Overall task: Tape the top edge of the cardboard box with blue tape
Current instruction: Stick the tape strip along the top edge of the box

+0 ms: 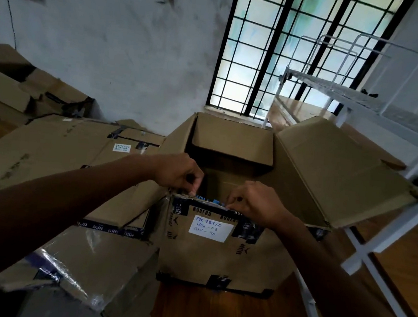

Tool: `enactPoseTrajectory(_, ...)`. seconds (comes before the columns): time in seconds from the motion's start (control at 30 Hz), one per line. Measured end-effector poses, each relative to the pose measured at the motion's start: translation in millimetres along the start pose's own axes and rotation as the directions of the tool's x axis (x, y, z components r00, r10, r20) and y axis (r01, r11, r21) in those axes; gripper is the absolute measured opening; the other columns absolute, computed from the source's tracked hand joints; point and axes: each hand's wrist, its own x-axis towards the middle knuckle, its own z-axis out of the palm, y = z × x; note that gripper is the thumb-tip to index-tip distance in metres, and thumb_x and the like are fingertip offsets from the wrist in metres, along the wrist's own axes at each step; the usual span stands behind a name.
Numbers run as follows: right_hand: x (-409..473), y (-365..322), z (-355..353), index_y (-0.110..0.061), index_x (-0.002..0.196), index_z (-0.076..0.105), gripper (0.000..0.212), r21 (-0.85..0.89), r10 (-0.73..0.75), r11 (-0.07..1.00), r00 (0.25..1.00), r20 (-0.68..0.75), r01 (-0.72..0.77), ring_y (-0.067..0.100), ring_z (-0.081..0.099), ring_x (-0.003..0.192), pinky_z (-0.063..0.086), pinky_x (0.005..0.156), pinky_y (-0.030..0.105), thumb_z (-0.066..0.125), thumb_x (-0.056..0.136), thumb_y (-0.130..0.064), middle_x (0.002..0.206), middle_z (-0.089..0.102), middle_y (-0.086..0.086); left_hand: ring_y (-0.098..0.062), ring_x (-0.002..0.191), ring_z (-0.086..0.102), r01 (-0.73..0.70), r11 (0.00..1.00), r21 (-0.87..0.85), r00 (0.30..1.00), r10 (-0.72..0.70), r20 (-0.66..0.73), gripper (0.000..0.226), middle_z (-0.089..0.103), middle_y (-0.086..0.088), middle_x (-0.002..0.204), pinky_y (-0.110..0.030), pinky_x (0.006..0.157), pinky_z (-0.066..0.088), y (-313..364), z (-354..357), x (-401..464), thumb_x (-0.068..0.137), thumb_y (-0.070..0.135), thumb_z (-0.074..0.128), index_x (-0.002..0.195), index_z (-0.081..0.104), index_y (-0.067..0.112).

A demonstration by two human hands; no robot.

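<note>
An open cardboard box point(220, 260) stands on the floor in front of me, its far and right flaps raised. Dark printed tape runs along its near top edge, above a white handwritten label point(211, 228). A strip of blue tape point(215, 202) shows at that edge between my hands. My left hand point(179, 172) pinches the rim at the near left corner. My right hand point(257, 203) presses its fingertips on the rim toward the right. How firmly either hand holds the blue tape is hard to see.
Several closed and taped cardboard boxes point(73, 159) crowd the left side, touching the open box. A white metal rack point(377, 119) stands at the right, close to the raised right flap point(341, 169). A barred window point(291, 51) is behind. Wooden floor point(212, 313) lies near me.
</note>
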Motion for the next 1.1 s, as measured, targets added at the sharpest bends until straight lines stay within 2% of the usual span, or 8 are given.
enactPoseTrajectory(0.1, 0.6, 1.5, -4.2, -0.034, 0.094, 0.078, 0.007, 0.117, 0.025, 0.993, 0.998, 0.053, -0.031, -0.001, 0.064, 0.083, 0.048, 0.065, 0.023, 0.072, 0.093, -0.037, 0.096, 0.075, -0.019, -0.001, 0.090, 0.072, 0.031, 0.994, -0.103, 0.999, -0.029, 0.020, 0.006, 0.076, 0.009, 0.093, -0.025, 0.087, 0.055, -1.7, 1.3, 0.2, 0.094, 0.023, 0.076, 0.097, 0.074, 0.019)
enactPoseTrajectory(0.23, -3.1, 5.3, -7.3, -0.029, 0.090, 0.080, 0.004, 0.287, 0.015, 0.957, 0.996, 0.090, -0.041, -0.002, 0.070, 0.083, 0.059, 0.073, 0.030, 0.076, 0.091, -0.032, 0.089, 0.076, -0.020, 0.001, 0.081, 0.072, 0.051, 0.973, -0.227, 0.998, -0.042, 0.042, 0.008, 0.076, 0.007, 0.087, -0.013, 0.075, 0.052, 0.1, 0.5, 0.4, 0.095, 0.015, 0.076, 0.099, 0.073, 0.009)
enactPoseTrajectory(0.4, -3.3, 10.8, -4.6, -0.019, 0.091, 0.082, 0.005, 0.444, -0.011, 0.895, 0.996, 0.094, -0.032, 0.003, 0.073, 0.085, 0.057, 0.079, 0.022, 0.080, 0.089, -0.024, 0.090, 0.079, -0.011, 0.000, 0.070, 0.068, 0.088, 0.941, -0.328, 0.990, -0.046, 0.134, 0.009, 0.073, 0.008, 0.079, -0.012, 0.068, 0.052, 4.9, -4.9, 1.5, 0.097, 0.007, 0.071, 0.101, 0.069, -0.001)
enactPoseTrajectory(0.57, -7.5, 17.1, 8.0, -0.017, 0.096, 0.084, 0.010, 0.543, 0.045, 0.836, 0.995, 0.087, -0.085, 0.001, 0.074, 0.087, 0.054, 0.079, 0.014, 0.079, 0.090, -0.023, 0.094, 0.081, -0.009, 0.004, 0.065, 0.065, 0.128, 0.929, -0.347, 0.979, -0.063, 0.193, 0.010, 0.071, 0.014, 0.071, -0.008, 0.066, 0.049, 10.5, -8.1, 2.4, 0.099, 0.003, 0.068, 0.105, 0.067, -0.006)
enactPoseTrajectory(0.77, -13.0, 26.6, 13.6, -0.012, 0.103, 0.082, 0.014, 0.717, 0.116, 0.679, 0.987, 0.109, -0.159, 0.016, 0.076, 0.097, 0.061, 0.092, 0.036, 0.078, 0.091, -0.018, 0.102, 0.081, -0.002, 0.004, 0.064, 0.063, 0.126, 0.926, -0.355, 0.981, -0.063, 0.183, 0.006, 0.070, 0.015, 0.070, -0.009, 0.066, 0.049, 9.9, -7.2, -2.4, 0.099, 0.005, 0.068, 0.101, 0.068, 0.000)
enactPoseTrajectory(0.9, -17.7, 27.7, 16.4, -0.009, 0.104, 0.081, 0.014, 0.758, 0.128, 0.626, 0.983, 0.134, -0.185, 0.019, 0.077, 0.098, 0.061, 0.094, 0.039, 0.077, 0.092, -0.014, 0.103, 0.081, 0.001, 0.004, 0.063, 0.062, 0.115, 0.929, -0.352, 0.983, -0.056, 0.173, 0.009, 0.069, 0.015, 0.069, -0.009, 0.066, 0.049, 11.2, -6.9, -1.7, 0.098, 0.006, 0.070, 0.101, 0.068, -0.002)
enactPoseTrajectory(1.0, -19.4, 27.9, 18.4, -0.004, 0.107, 0.077, 0.016, 0.786, 0.084, 0.585, 0.979, 0.185, -0.198, 0.024, 0.077, 0.100, 0.060, 0.094, 0.044, 0.076, 0.093, -0.012, 0.105, 0.081, 0.007, 0.000, 0.064, 0.062, 0.118, 0.931, -0.345, 0.981, -0.055, 0.187, 0.012, 0.069, 0.011, 0.071, -0.011, 0.066, 0.050, 12.1, -6.8, -2.2, 0.098, 0.008, 0.070, 0.102, 0.068, -0.003)
enactPoseTrajectory(1.1, -20.3, 26.5, 16.2, -0.004, 0.109, 0.076, 0.018, 0.774, 0.050, 0.606, 0.980, 0.194, -0.184, 0.027, 0.076, 0.102, 0.059, 0.093, 0.042, 0.074, 0.095, -0.014, 0.107, 0.080, 0.008, 0.001, 0.063, 0.061, 0.115, 0.935, -0.336, 0.980, -0.051, 0.192, 0.011, 0.069, 0.011, 0.071, -0.010, 0.063, 0.049, 14.0, -6.5, -3.8, 0.098, 0.006, 0.070, 0.102, 0.068, -0.004)
